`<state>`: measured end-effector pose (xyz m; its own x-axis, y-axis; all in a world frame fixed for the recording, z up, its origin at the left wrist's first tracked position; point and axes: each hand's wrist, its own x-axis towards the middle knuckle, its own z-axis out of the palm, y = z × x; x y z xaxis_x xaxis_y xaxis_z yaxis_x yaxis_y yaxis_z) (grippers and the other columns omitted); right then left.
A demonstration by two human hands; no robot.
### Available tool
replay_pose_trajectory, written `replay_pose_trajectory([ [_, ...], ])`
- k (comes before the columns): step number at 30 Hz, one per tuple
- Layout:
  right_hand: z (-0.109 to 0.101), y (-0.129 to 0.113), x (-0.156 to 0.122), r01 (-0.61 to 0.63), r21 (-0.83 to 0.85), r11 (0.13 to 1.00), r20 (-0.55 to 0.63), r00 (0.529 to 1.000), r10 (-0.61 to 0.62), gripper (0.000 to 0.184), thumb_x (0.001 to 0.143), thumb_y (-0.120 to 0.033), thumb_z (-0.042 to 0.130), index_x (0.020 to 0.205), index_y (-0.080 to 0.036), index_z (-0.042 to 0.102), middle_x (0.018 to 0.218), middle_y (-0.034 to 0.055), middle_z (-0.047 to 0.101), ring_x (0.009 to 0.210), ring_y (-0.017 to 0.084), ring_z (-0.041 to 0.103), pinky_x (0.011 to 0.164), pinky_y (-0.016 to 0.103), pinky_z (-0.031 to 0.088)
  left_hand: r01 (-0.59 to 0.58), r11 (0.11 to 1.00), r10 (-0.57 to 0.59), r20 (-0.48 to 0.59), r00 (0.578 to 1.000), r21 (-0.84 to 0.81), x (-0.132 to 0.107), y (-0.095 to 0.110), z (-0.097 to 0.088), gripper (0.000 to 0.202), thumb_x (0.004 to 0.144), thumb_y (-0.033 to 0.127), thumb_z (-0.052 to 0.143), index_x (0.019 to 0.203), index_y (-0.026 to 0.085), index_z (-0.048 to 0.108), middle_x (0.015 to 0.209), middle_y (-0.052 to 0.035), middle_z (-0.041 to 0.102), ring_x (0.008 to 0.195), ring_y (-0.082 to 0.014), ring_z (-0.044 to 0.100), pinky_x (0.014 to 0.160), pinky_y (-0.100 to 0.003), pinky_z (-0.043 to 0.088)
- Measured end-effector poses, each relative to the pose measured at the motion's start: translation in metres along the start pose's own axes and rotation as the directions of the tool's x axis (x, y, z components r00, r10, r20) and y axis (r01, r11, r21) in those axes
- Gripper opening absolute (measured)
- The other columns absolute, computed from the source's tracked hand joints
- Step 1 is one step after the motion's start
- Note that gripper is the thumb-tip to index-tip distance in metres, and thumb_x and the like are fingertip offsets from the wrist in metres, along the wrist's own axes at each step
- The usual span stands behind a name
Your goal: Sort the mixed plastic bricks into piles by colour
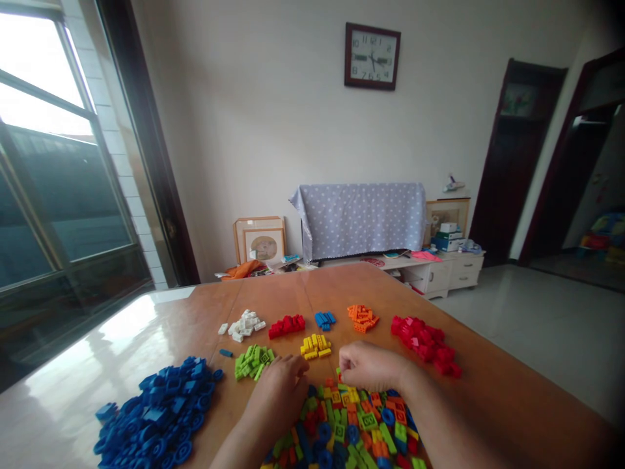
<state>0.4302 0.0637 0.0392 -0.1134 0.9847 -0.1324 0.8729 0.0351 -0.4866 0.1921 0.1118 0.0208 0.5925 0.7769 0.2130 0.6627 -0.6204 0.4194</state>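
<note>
My left hand (284, 389) is at the left edge of a mixed pile of toy building bricks (354, 423), beside a heap of lime green bricks (252, 360). Its fingers curl downward, and their tips are hidden. My right hand (368, 365) is closed in a pinch over the far edge of the mixed pile. A small orange and green bit shows by its fingertips; whether they grip it I cannot tell. Just beyond the gap between both hands lies a group of yellow bricks (316, 346).
Sorted on the wooden table (273, 296) are white bricks (245, 324), red bricks (287, 326), blue bricks (325, 320), orange bricks (362, 317), a larger red heap (427, 344) at right and a big blue heap (159, 413) at left. One blue piece (225, 353) lies alone.
</note>
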Motion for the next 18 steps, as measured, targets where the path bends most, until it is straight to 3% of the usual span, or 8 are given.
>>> replay_pose_trajectory([
  [6,0.004,0.005,0.003,0.031,0.066,0.997,-0.014,0.999,-0.03,0.019,0.076,-0.031,0.06,0.089,-0.021,0.07,0.078,-0.0007,0.069,0.067,0.012,0.058,0.051,0.02,0.03,0.0,1.0,0.0,0.007,1.0,0.018,0.001,-0.001,0.002,0.019,0.082,0.019,0.051,0.093,0.022,0.066,0.091,-0.0027,0.069,0.086,-0.0175,0.06,0.074,-0.024,0.037],
  [10,0.0,0.009,0.001,-0.016,0.137,0.99,0.052,0.999,0.009,0.021,0.079,-0.025,0.056,0.096,-0.019,0.067,0.072,-0.0014,0.066,0.063,0.012,0.058,0.051,0.019,0.031,-0.003,0.999,0.002,0.013,1.0,0.04,0.001,-0.002,0.003,0.021,0.079,0.016,0.052,0.093,0.022,0.066,0.092,-0.0031,0.069,0.088,-0.0177,0.06,0.076,-0.024,0.037],
  [18,-0.012,0.01,-0.006,-0.008,0.129,0.992,0.151,0.988,-0.012,0.038,0.067,-0.025,0.074,0.104,-0.02,0.065,0.071,-0.0059,0.055,0.059,0.008,0.046,0.05,0.019,0.027,0.006,0.998,-0.009,0.058,0.998,0.056,0.0,0.007,-0.004,0.023,0.078,0.014,0.051,0.093,0.021,0.066,0.094,-0.0043,0.069,0.092,-0.0191,0.06,0.077,-0.025,0.038],
])
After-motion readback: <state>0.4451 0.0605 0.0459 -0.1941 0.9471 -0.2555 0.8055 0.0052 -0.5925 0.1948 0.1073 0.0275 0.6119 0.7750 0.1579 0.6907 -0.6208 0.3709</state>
